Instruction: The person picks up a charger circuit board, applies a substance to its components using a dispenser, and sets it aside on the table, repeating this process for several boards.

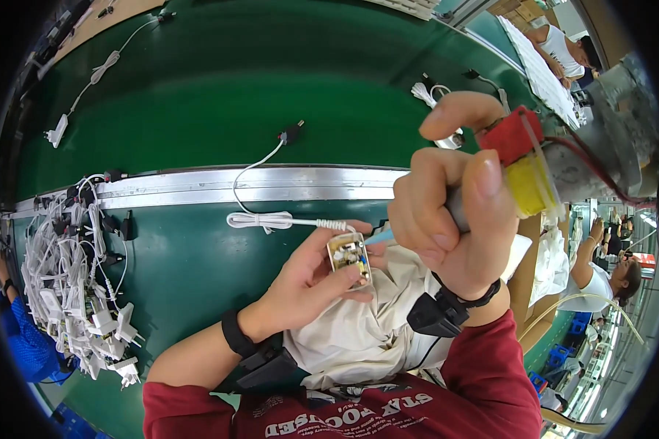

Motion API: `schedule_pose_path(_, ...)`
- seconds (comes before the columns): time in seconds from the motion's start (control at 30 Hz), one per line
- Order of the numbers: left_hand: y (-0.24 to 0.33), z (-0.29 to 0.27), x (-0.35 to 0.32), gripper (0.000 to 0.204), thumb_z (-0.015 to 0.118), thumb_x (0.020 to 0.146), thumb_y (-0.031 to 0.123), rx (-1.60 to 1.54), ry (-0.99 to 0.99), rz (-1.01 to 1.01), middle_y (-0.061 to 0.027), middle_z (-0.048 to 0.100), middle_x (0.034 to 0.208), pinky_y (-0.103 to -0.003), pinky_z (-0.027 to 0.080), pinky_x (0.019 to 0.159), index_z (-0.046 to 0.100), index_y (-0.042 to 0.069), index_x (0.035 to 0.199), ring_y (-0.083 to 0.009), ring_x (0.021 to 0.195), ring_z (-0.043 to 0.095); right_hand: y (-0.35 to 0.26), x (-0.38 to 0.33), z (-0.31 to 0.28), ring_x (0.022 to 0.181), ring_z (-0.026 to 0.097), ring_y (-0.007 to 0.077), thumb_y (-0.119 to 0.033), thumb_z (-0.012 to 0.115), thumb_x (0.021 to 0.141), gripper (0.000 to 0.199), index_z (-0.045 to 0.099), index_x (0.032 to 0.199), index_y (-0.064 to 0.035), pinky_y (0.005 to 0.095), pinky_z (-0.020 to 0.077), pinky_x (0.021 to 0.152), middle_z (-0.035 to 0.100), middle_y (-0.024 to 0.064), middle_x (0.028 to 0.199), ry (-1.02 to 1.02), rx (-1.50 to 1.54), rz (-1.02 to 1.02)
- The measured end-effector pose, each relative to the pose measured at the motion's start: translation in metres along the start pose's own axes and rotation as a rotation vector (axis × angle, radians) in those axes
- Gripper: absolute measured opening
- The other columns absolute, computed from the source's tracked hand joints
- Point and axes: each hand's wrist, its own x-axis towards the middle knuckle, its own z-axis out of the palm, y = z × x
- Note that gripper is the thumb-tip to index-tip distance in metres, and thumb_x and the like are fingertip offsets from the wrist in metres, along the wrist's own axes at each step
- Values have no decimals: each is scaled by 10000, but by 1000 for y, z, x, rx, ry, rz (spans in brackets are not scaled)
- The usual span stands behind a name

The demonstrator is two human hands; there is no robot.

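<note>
My left hand (298, 284) is closed around a small white power adapter housing (350, 261), its open side up. Inside the housing a circuit board with small parts shows, and my thumb lies over its edge. A white cord bundle (260, 219) leads from the housing to a black plug (293, 133). Raised on the right, my right hand (450, 205) grips a grey cylindrical tool (564, 164) bearing a red switch (510, 137) and a yellow band. A light blue pointed tip (379, 237) shows below that fist, beside the housing; its join with the tool is hidden.
A heap of white corded adapters (88, 307) lies on the left of the green table. Beyond a metal rail (315, 184), more corded adapters (58, 130) lie on a green surface. White cloth (366, 322) covers my lap. Other people (560, 55) sit nearby; a cardboard box stands right.
</note>
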Motion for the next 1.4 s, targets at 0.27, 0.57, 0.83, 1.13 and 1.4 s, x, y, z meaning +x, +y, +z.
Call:
schedule_pose_path(0.27,9,-8,1,396,435,928,29,-141,81,35,-139,492,1266,-373,551,840,361,62,1316,-242,1163,522,2,-8,0,334,270,68,-418,459,950,344,327,936,-101,229,227,331,338,-15,462,-130,-17,-35)
schedule_pose_path(0.57,9,-9,0,380,417,938,51,-152,61,55,-151,473,1291,-379,545,848,364,67,1314,-253,1189,504,0,-10,1,339,280,69,-436,455,947,357,317,942,-106,230,241,337,341,-15,469,-119,-38,-16)
schedule_pose_path(0.83,6,-12,3,374,370,971,118,-454,-99,39,-181,367,1380,-441,466,972,313,60,1336,-263,1289,393,2,-14,3,345,289,69,-452,451,943,369,311,952,-111,231,256,344,346,-15,477,-173,-52,-10)
schedule_pose_path(1.13,5,-16,4,376,368,975,121,-478,-137,52,-178,352,1392,-460,440,996,300,58,1340,-263,1299,381,7,-13,2,349,294,67,-473,445,939,400,308,998,-101,230,264,346,346,-17,481,-188,-32,1)
schedule_pose_path(1.4,14,-11,10,373,391,973,120,-363,-32,-13,-161,393,1361,-439,446,988,319,48,1332,-243,1267,416,1,-7,-3,349,293,63,-493,436,935,460,311,1077,-74,229,259,342,340,-18,477,-165,-4,-8)
